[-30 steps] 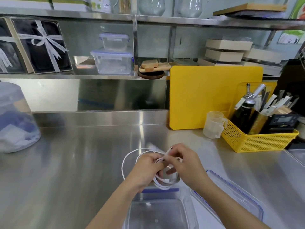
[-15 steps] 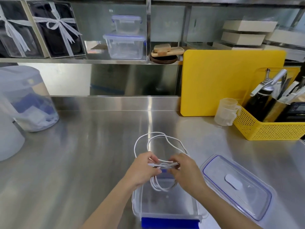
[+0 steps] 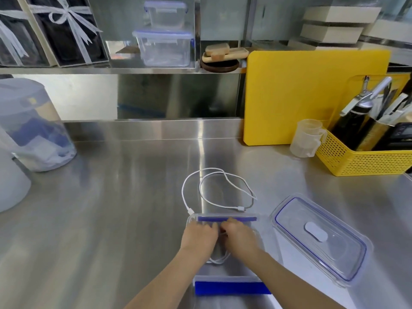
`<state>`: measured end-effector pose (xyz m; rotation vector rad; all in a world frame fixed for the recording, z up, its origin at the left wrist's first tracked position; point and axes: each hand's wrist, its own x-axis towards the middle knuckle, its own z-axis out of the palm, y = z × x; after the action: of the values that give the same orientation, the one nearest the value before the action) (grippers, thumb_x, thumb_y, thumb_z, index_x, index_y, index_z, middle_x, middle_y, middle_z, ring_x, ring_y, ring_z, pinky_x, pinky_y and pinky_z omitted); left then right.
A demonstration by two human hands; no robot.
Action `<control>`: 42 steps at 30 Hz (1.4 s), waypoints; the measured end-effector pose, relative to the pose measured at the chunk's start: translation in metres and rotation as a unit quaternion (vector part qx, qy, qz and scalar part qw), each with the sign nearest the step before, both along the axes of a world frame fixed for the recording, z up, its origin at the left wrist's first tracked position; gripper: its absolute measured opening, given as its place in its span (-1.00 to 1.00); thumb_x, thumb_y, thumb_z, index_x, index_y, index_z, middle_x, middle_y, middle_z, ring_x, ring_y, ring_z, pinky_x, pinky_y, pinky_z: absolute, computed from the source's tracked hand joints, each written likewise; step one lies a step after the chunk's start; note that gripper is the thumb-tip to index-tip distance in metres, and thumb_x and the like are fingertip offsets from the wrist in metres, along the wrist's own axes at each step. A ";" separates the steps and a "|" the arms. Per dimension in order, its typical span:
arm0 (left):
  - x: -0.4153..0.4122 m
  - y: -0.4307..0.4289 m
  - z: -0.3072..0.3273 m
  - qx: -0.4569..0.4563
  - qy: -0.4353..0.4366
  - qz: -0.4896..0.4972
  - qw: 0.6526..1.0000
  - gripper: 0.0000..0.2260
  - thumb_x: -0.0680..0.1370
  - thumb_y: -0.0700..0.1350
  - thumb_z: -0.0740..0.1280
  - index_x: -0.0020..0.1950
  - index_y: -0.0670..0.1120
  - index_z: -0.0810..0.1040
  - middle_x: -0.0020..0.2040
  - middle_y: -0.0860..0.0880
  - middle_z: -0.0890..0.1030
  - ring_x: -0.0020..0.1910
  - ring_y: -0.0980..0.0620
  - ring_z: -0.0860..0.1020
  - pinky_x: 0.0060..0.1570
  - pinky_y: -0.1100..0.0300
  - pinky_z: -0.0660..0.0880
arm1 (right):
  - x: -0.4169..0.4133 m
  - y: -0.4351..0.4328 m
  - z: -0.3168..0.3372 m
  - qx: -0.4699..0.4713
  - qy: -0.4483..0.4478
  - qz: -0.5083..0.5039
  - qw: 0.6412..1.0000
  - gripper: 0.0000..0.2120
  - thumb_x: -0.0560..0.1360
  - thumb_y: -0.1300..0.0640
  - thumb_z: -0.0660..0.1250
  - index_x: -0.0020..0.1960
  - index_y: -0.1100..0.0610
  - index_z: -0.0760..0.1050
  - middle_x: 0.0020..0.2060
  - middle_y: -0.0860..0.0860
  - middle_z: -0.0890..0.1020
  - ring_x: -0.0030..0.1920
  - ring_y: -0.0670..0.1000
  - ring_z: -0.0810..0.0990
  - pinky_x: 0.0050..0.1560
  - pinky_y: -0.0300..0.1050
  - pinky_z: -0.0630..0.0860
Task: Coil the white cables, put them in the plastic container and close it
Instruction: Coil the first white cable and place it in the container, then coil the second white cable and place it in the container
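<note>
A clear plastic container (image 3: 227,219) with blue clips stands open on the steel counter in front of me. Both hands are down inside it. My left hand (image 3: 199,236) and my right hand (image 3: 239,236) press together on a coiled white cable (image 3: 219,260), whose loops show beneath my wrists. A second white cable (image 3: 219,188) lies loose on the counter just beyond the container, its two plugs near the far rim. The clear lid (image 3: 318,237) with a blue seal rests flat to the right of the container.
A yellow basket (image 3: 365,161) of utensils, a small measuring cup (image 3: 306,139) and an upright yellow cutting board (image 3: 312,97) stand at the back right. A large translucent jar (image 3: 31,126) sits at the left. Shelves above hold boxes and containers.
My hands have gone down with the coiled cable from above the container into it. The view has tilted down, so the loose second cable now shows whole.
</note>
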<state>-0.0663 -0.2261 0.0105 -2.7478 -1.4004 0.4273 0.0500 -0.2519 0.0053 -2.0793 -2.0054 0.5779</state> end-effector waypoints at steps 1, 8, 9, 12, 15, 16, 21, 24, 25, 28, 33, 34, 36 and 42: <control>0.001 -0.001 -0.003 -0.001 0.007 0.000 1.000 -0.70 0.52 -0.30 0.15 0.25 -0.23 0.39 0.16 -0.24 0.59 0.15 -0.23 0.53 0.24 -0.03 0.31 | -0.001 0.000 -0.002 -0.001 -0.005 0.005 1.000 -0.79 0.50 0.23 0.18 0.10 0.14 0.50 0.13 0.11 0.57 0.10 0.14 0.56 0.08 -0.05 0.46; 0.002 0.005 0.013 -0.084 0.004 0.042 0.996 -0.69 0.55 -0.19 0.17 0.28 -0.19 0.40 0.30 -0.18 0.48 0.30 -0.17 0.42 0.26 0.00 0.33 | 0.007 0.005 0.017 -0.057 -0.081 0.094 0.991 -0.73 0.50 0.16 0.18 0.19 0.14 0.43 0.20 0.14 0.53 0.19 0.18 0.50 0.12 0.03 0.45; 0.001 0.008 0.022 -0.105 -0.020 0.053 0.993 -0.70 0.55 -0.15 0.18 0.28 -0.16 0.42 0.30 -0.17 0.48 0.29 -0.16 0.43 0.21 0.01 0.38 | 0.011 0.009 0.027 -0.069 -0.063 0.113 0.989 -0.73 0.49 0.15 0.21 0.18 0.13 0.44 0.19 0.14 0.54 0.18 0.18 0.51 0.09 0.02 0.46; 0.001 0.025 0.060 -0.125 -0.105 0.062 0.985 -0.72 0.55 -0.03 0.18 0.22 -0.07 0.44 0.23 -0.14 0.54 0.20 -0.21 0.51 0.08 0.02 0.45 | 0.030 0.027 0.057 -0.063 -0.003 0.140 0.988 -0.75 0.46 0.09 0.30 0.12 0.10 0.49 0.04 0.13 0.62 0.01 0.12 0.56 -0.04 -0.10 0.44; 0.004 0.053 0.079 -0.020 -0.165 0.063 0.984 -0.77 0.58 -0.06 0.13 0.18 -0.12 0.42 0.19 -0.17 0.56 0.14 -0.24 0.53 0.03 -0.01 0.45 | 0.049 0.049 0.077 0.049 0.048 0.036 0.997 -0.80 0.47 0.13 0.31 0.07 0.15 0.51 -0.13 0.12 0.63 -0.16 0.11 0.52 -0.09 -0.07 0.47; 0.005 0.062 0.079 0.013 -0.200 0.066 0.978 -0.76 0.59 -0.07 0.12 0.20 -0.11 0.42 0.20 -0.15 0.56 0.15 -0.21 0.52 0.06 0.00 0.44 | 0.052 0.056 0.077 0.096 0.032 -0.002 0.995 -0.79 0.47 0.13 0.30 0.08 0.17 0.50 -0.10 0.13 0.62 -0.12 0.15 0.54 -0.05 -0.01 0.48; 0.019 0.097 0.053 0.033 -0.248 0.000 0.968 -0.51 0.57 -0.09 0.20 0.48 -0.02 0.18 0.49 -0.04 0.28 0.46 -0.03 0.23 0.43 0.13 0.14 | 0.056 0.078 0.053 -0.008 -0.038 -0.033 0.999 -0.46 0.46 0.09 0.31 0.37 0.12 0.20 0.22 0.16 0.51 0.17 0.21 0.49 0.17 0.05 0.39; 0.032 0.110 0.042 -0.002 -0.211 -0.045 0.976 -0.46 0.57 -0.05 0.23 0.51 0.04 0.12 0.58 -0.05 -0.01 0.55 -0.06 -0.06 0.50 0.05 -0.09 | 0.059 0.087 0.056 -0.070 0.061 0.012 0.996 -0.72 0.46 0.25 0.29 0.17 0.24 0.46 -0.02 0.20 0.62 -0.04 0.16 0.61 0.00 -0.01 0.51; 0.035 0.115 0.041 -0.014 -0.203 -0.054 0.978 -0.51 0.57 -0.04 0.21 0.49 0.04 0.18 0.58 -0.06 -0.02 0.55 -0.07 -0.09 0.49 0.02 -0.12 | 0.062 0.090 0.061 -0.059 0.095 0.025 0.993 -0.83 0.46 0.29 0.26 0.03 0.27 0.52 -0.17 0.16 0.62 -0.20 0.08 0.61 -0.11 -0.06 0.51; 0.038 0.133 0.049 -0.056 -0.240 -0.055 0.967 -0.72 0.60 -0.04 0.15 0.30 -0.01 0.42 0.45 -0.09 0.34 0.47 -0.10 0.20 0.44 0.01 0.02 | 0.081 0.102 0.091 0.020 0.169 0.017 0.985 -0.86 0.49 0.27 0.27 -0.21 0.14 0.54 -0.39 -0.02 0.53 -0.43 -0.21 0.46 -0.35 -0.38 0.38; 0.016 0.169 0.061 -0.080 -0.331 0.048 0.939 -0.81 0.63 -0.05 0.09 -0.17 -0.01 0.37 -0.15 -0.12 0.64 -0.08 -0.15 0.53 0.08 0.11 0.35 | 0.129 0.122 0.130 0.240 0.234 -0.095 0.937 -0.88 0.49 0.31 0.28 -0.16 0.18 0.56 -0.43 -0.05 0.51 -0.42 -0.21 0.45 -0.36 -0.39 0.32; 0.008 0.173 0.062 -0.113 -0.364 0.082 0.921 -0.78 0.62 -0.09 0.11 -0.23 -0.02 0.35 -0.21 -0.13 0.63 -0.16 -0.13 0.53 -0.01 0.12 0.40 | 0.141 0.124 0.135 0.273 0.235 -0.132 0.924 -0.90 0.49 0.31 0.29 -0.16 0.21 0.56 -0.43 -0.03 0.51 -0.41 -0.22 0.46 -0.37 -0.41 0.32; -0.002 0.176 0.065 -0.184 -0.463 0.138 0.856 -0.73 0.60 -0.19 0.12 -0.31 -0.06 0.36 -0.36 -0.09 0.54 -0.34 -0.07 0.49 -0.12 0.05 0.46 | 0.163 0.126 0.134 0.253 0.175 -0.173 0.936 -0.91 0.49 0.26 0.30 -0.18 0.17 0.56 -0.36 0.05 0.57 -0.32 -0.19 0.50 -0.31 -0.38 0.34; 0.024 0.155 0.101 -0.257 -0.611 0.137 0.736 -0.75 0.61 -0.22 0.15 -0.26 -0.09 0.45 -0.47 0.00 0.37 -0.57 0.15 0.27 -0.47 0.25 0.22 | 0.131 0.121 0.115 0.196 -0.065 -0.012 0.978 -0.54 0.45 -0.01 0.34 0.32 0.01 0.37 0.37 0.06 0.38 0.37 0.11 0.29 0.28 0.06 0.16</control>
<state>-0.0419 -0.0707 0.1113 -3.3071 -2.0828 -1.5697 0.1815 -0.1314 0.1206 -1.9345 -1.9620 0.0315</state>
